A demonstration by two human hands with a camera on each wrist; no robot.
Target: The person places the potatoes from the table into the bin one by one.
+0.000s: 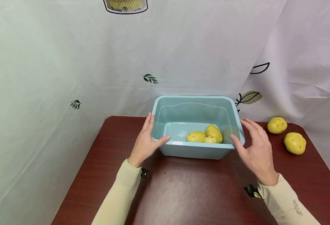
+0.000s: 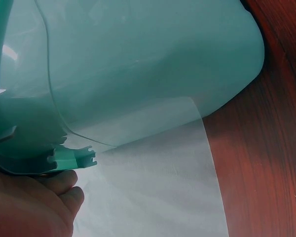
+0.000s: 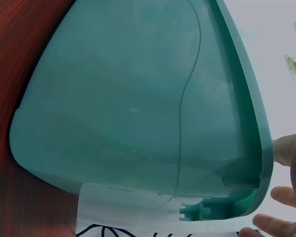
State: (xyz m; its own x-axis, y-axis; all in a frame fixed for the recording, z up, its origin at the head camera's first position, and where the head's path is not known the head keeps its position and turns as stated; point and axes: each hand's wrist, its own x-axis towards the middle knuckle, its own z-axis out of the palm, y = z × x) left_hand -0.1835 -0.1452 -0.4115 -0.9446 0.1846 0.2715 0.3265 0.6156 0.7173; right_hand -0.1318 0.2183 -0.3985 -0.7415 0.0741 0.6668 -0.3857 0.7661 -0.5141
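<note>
A light blue plastic bin [image 1: 194, 151] stands upright at the back of the table, three yellow potatoes [image 1: 214, 132] lying inside toward its right. At the bin's left end is my left hand [image 1: 145, 143], fingers extended along the outside and thumb over the front rim. The left wrist view shows those fingertips [image 2: 71, 195] right at the rim's underside. My right hand [image 1: 257, 150] is at the right end, fingers spread and only slightly bent, thumb near the front corner. In the right wrist view its fingers [image 3: 286, 196] are just outside the rim [image 3: 267, 163].
Two more potatoes, one farther back [image 1: 277, 125] and one nearer [image 1: 295, 143], lie on the dark red-brown table [image 1: 176, 187] right of my right hand. A white printed cloth [image 1: 193, 47] hangs behind the table and along its sides.
</note>
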